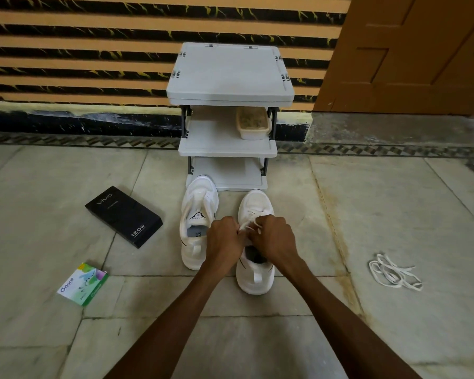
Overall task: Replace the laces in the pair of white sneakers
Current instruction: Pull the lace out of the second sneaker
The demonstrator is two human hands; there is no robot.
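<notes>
White lace [251,225] pinched over a sneaker [253,280]
It is held by left grip [225,236] and right grip [275,236]; loose laces [394,272] at three o'clock.

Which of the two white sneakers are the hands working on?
The right sneaker, nearer the loose laces: left hand and right hand pinch its lace. The left sneaker, by the black box, isn't being handled.

Pale stone floor tiles [66,173] met a wall [80,50] striped orange and black (yellow veins in the black bands) above a dark skirting [80,123]. A grey three-tier plastic rack [227,72] stood against it, beside a brown panelled door [408,50].
</notes>
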